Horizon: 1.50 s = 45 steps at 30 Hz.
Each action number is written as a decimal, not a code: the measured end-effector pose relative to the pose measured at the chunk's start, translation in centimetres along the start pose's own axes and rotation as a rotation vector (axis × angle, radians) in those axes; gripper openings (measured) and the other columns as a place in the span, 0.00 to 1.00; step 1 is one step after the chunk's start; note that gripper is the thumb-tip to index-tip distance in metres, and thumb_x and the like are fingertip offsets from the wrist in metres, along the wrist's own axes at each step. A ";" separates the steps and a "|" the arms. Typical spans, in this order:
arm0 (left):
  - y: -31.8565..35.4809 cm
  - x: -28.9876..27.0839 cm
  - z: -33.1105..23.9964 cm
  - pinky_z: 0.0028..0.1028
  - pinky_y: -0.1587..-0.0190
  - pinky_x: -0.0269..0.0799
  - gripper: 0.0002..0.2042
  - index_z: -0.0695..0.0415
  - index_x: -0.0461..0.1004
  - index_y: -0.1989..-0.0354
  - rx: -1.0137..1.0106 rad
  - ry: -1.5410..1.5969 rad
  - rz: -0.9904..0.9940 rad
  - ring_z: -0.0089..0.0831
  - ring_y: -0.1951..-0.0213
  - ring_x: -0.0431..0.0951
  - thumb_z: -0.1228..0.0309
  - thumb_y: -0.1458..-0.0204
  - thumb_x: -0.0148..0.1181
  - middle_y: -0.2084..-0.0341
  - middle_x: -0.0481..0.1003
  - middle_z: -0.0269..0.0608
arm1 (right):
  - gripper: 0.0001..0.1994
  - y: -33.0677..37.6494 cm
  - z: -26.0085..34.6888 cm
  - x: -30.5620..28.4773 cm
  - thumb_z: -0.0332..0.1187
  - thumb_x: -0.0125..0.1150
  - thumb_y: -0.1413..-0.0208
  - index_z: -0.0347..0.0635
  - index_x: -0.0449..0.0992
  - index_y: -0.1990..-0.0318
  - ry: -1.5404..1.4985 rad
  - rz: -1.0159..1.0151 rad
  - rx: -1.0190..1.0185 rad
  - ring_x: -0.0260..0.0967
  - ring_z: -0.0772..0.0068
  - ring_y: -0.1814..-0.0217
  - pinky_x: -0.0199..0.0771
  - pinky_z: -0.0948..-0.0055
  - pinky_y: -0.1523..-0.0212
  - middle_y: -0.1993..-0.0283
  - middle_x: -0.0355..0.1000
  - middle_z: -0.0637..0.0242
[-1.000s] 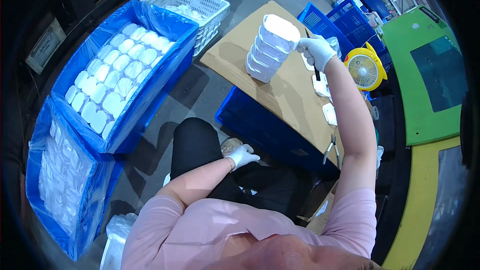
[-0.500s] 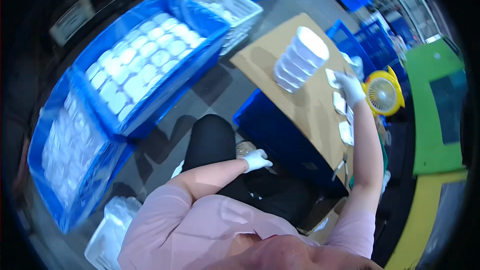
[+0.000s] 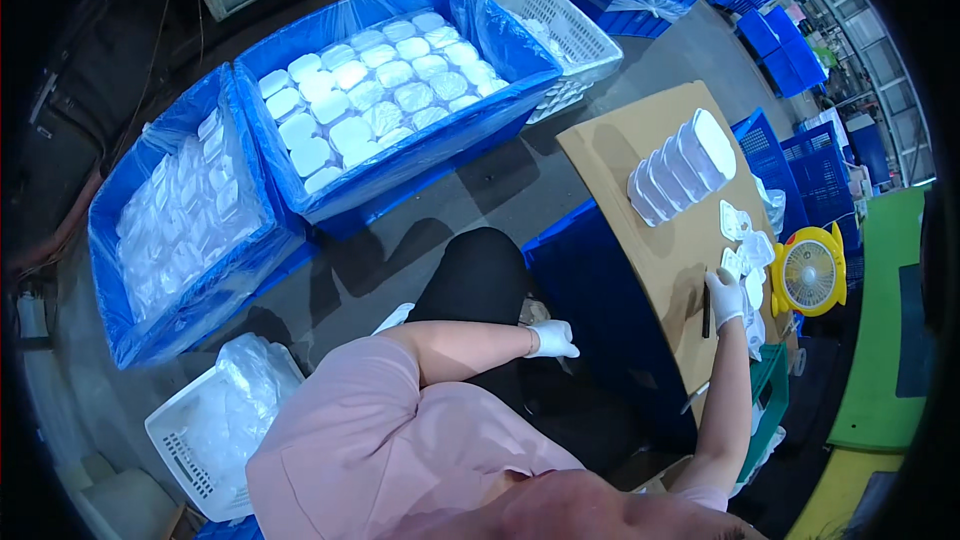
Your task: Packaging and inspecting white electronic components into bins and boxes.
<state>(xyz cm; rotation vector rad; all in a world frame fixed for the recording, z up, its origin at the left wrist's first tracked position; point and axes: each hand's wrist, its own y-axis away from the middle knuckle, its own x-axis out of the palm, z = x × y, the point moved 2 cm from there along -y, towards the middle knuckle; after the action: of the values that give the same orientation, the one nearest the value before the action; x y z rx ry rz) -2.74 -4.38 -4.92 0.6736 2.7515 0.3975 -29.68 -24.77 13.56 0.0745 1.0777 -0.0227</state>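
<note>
My right hand, in a white glove, is over the right part of the cardboard-topped work surface. Its fingers are closed at the upper end of a slim black stick-like tool. Beside that hand lie several small white plastic pieces, some overlapping. Farther back, a stack of white oval-ended containers leans on the cardboard. My left hand, also gloved in white, rests above my lap with its fingers curled in and nothing visible in them.
A yellow fan stands right of the surface, near a green basket. A second slim tool lies at the near edge. Two plastic-lined blue crates hold white pieces at the left. A white basket holds clear plastic.
My right hand has come nearer, from the far white pieces to the black tool, and closed at it. My left hand's fingers have curled in. The view has turned, shifting the scene.
</note>
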 end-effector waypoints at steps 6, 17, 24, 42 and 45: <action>0.8 -1.2 -2.0 0.35 0.57 0.69 0.20 0.62 0.73 0.60 -0.071 0.090 0.090 0.42 0.62 0.75 0.58 0.54 0.63 0.63 0.76 0.49 | 0.20 2.4 7.0 -0.3 0.50 0.57 0.44 0.45 0.70 0.54 -0.783 0.187 0.281 0.68 0.72 0.62 0.69 0.71 0.60 0.63 0.68 0.69; 1.5 -16.0 -12.1 0.22 0.62 0.69 0.13 0.57 0.68 0.55 0.353 0.926 -0.327 0.20 0.65 0.71 0.63 0.42 0.55 0.66 0.70 0.32 | 0.42 1.5 15.0 0.1 0.63 0.43 0.43 0.36 0.47 0.33 -1.099 0.388 0.351 0.58 0.52 0.38 0.63 0.57 0.40 0.35 0.52 0.46; -4.7 -25.0 -21.1 0.41 0.34 0.48 0.43 0.63 0.52 0.35 0.027 0.939 -0.333 0.51 0.33 0.48 0.38 0.48 0.48 0.36 0.47 0.64 | 0.39 -1.1 17.6 1.1 0.64 0.37 0.42 0.37 0.52 0.36 -1.184 0.477 0.439 0.60 0.53 0.41 0.64 0.56 0.42 0.38 0.55 0.47; -6.4 -25.1 -24.4 0.37 0.33 0.51 0.52 0.41 0.37 0.31 0.218 0.078 0.100 0.34 0.36 0.55 0.74 0.61 0.71 0.34 0.49 0.35 | 0.35 0.1 21.2 1.6 0.63 0.36 0.43 0.47 0.56 0.36 -1.083 0.555 0.476 0.52 0.47 0.33 0.48 0.37 0.38 0.34 0.53 0.54; -5.6 -27.3 -21.1 0.40 0.33 0.51 0.46 0.43 0.38 0.31 0.403 -0.304 0.010 0.36 0.35 0.53 0.64 0.54 0.66 0.32 0.46 0.34 | 0.33 1.7 24.4 2.4 0.62 0.37 0.42 0.47 0.59 0.39 -1.025 0.627 0.434 0.55 0.49 0.36 0.53 0.38 0.40 0.36 0.55 0.55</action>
<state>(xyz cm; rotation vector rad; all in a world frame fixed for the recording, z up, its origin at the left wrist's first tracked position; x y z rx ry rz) 11.29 -26.47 18.29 0.7665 2.5489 -0.2499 -7.04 -24.80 23.01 0.7108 -0.0221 0.2482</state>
